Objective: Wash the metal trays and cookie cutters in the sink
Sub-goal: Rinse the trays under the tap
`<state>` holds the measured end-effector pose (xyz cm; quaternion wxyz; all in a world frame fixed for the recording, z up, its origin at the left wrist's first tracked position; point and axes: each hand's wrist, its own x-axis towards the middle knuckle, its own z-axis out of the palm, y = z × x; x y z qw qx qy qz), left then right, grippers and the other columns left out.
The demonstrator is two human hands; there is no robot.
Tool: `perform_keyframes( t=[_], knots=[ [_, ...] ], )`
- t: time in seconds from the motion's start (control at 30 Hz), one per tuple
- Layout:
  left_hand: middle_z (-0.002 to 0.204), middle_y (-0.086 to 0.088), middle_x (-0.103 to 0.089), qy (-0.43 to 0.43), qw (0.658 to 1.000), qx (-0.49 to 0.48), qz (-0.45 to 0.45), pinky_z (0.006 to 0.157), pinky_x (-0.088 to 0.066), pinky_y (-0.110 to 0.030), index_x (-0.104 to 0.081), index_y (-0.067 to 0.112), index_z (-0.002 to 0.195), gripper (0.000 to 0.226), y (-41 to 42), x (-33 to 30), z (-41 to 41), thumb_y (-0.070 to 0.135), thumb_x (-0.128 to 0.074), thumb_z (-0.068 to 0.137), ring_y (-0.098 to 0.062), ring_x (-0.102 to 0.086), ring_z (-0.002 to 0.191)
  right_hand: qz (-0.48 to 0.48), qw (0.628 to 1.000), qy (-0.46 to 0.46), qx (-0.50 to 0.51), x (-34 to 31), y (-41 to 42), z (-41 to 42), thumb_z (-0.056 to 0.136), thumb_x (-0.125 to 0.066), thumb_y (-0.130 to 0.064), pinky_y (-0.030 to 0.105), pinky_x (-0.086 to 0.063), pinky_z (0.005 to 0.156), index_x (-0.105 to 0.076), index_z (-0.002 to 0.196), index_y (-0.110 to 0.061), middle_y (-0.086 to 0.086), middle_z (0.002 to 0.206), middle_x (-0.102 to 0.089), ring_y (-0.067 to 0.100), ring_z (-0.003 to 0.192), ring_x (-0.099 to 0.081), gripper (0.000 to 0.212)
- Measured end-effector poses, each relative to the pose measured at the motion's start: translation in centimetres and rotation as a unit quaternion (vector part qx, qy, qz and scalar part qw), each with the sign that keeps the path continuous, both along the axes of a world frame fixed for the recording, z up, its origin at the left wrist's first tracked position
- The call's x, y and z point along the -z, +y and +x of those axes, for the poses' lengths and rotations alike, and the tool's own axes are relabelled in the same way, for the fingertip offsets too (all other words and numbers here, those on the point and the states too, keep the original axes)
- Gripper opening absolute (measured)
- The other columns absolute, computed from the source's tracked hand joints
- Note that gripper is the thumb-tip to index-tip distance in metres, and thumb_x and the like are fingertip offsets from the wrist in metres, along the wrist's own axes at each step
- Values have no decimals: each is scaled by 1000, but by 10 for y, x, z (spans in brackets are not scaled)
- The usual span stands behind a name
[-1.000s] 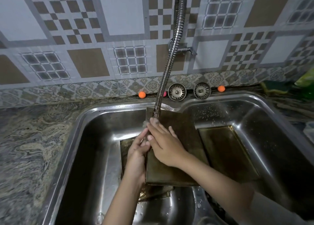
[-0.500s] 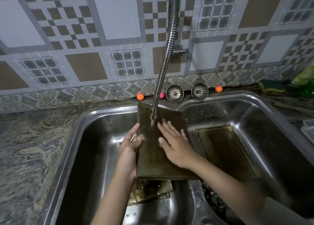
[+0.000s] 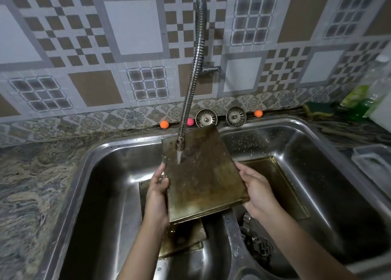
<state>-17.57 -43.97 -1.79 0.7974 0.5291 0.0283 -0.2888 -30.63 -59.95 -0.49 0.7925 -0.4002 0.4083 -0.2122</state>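
My left hand (image 3: 157, 186) grips the left edge of a metal tray (image 3: 203, 174), thumb on top and the other fingers curled out of sight underneath. My right hand (image 3: 257, 190) holds the right edge near the front corner, with most of its fingers hidden below the tray too. I hold the tray tilted over the divider of the double sink (image 3: 88, 163), its far end raised, and a stream of water (image 3: 179, 156) from the spring-coiled tap hose (image 3: 193, 76) lands on its upper part.

The tray is flat, rectangular and brownish, stained darker in patches and speckled with droplets (its near rim catches a dull golden line).

Below it, in the left basin, another tray (image 3: 182, 235) is mostly covered; only its near and left edges show. A third tray (image 3: 275, 178) lies in the right basin, partly behind my right hand. Dark cookie cutters (image 3: 259, 242) sit at the front of the right basin, hard to make out in the shadow.

On the ledge behind stand two strainer plugs (image 3: 206, 117), two orange balls (image 3: 164, 124) and a pink one (image 3: 190, 121) half hidden by the hose. A green sponge (image 3: 317, 108) and a clear box (image 3: 374, 163) sit at the right, the box cut off by the frame.
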Motion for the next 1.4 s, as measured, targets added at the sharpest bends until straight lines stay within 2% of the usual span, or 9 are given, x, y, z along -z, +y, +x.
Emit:
perform_keyframes(
  t=[0.1, 0.3, 0.43, 0.63, 0.8, 0.9, 1.17, 1.27, 1.4],
  knots=[
    [105, -4, -64, -29, 999, 23, 5, 55, -52, -15, -48, 19, 133, 47, -7, -1, -5, -5, -35, 95, -1, -69, 73, -56, 998, 0, 18, -18, -7, -6, 100, -43, -9, 35, -57, 79, -65, 118, -11, 8, 104, -73, 22, 97, -70, 28],
    [115, -2, -67, -21, 994, 97, -46, 82, -54, -37, -56, 26, 122, 39, -16, 7, 1, 8, -50, 88, -19, -66, 101, -139, 990, -1, 22, -44, -17, -16, 94, -53, -6, 44, -50, 97, -62, 123, -12, 7, 108, -72, 21, 103, -68, 31],
    [117, -8, -64, -43, 991, 73, 100, 83, -49, -39, -58, 21, 119, 29, -7, 41, 22, 9, -53, 93, -25, -61, 103, -266, 961, 20, 69, -69, -38, -32, 93, -54, -3, 33, -54, 90, -60, 125, -16, 0, 104, -72, 15, 96, -70, 35],
    [114, -17, -63, -33, 915, 63, 398, 92, -47, -39, -59, 10, 109, 27, 21, 115, 47, 11, -64, 82, -34, -59, 103, -429, 892, 129, 53, -51, -74, -55, 91, -59, -4, 20, -49, 93, -58, 130, -13, -3, 119, -63, -4, 102, -62, 39],
    [111, -18, -64, -56, 822, 131, 551, 91, -50, -37, -66, 9, 101, 35, 32, 137, 42, 25, -60, 71, -36, -60, 100, -465, 829, 310, -17, 16, -70, -62, 92, -58, -9, 23, -50, 65, -58, 130, -18, 5, 103, -71, 11, 76, -63, 39],
    [106, -20, -64, -93, 783, 121, 603, 86, -50, -36, -65, 10, 97, 35, 30, 139, 44, 25, -60, 65, -39, -57, 102, -498, 792, 350, -61, 57, -55, -61, 92, -54, -8, 27, -47, 52, -57, 131, -21, 6, 76, -69, 14, 56, -57, 41],
    [105, -20, -60, -139, 732, 117, 656, 70, -52, -41, -66, 11, 85, 26, 41, 179, 64, 23, -63, 62, -40, -58, 92, -484, 704, 454, -252, 117, -40, -40, 91, -56, -20, 30, -53, 62, -56, 129, -33, 1, 96, -71, 22, 86, -67, 40],
    [101, -19, -62, -172, 735, 100, 649, 68, -56, -42, -64, 10, 81, 16, 48, 177, 64, 13, -64, 65, -38, -60, 85, -460, 714, 452, -273, 124, -40, -29, 91, -59, -30, 25, -47, 62, -58, 128, -31, -2, 100, -70, 18, 91, -65, 37],
    [96, -19, -64, -236, 745, 100, 616, 74, -55, -42, -64, 6, 99, 31, 57, 165, 57, -1, -63, 69, -38, -62, 86, -444, 764, 408, -230, 116, -46, -22, 91, -60, -27, 29, -53, 70, -61, 124, -24, 0, 95, -71, 22, 90, -66, 33]
  ],
)
